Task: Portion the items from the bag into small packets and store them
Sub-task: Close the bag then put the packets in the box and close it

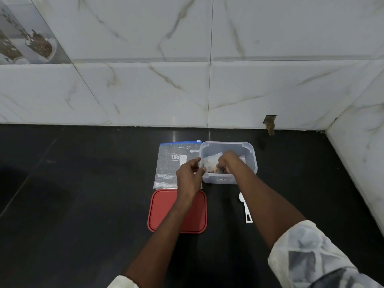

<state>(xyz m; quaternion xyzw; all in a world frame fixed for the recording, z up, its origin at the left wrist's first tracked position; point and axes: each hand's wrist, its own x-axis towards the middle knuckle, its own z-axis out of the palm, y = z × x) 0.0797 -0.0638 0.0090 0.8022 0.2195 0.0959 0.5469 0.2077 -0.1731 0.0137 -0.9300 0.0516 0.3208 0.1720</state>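
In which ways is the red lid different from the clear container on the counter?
The red lid is opaque; the clear container is see-through. The lid lies flat, nearer the person, partly under the left forearm; the container stands open farther back, beside the zip bag. The container has deep walls, and the right hand grips a small packet inside it; the lid is a shallow sheet. Both are rounded rectangles on the black counter.

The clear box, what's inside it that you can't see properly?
Head view:
The packets in the clear box: the right hand covers them, contents too small.
The bag print: too small, partly behind the left hand.
The red lid: the left forearm crosses it.
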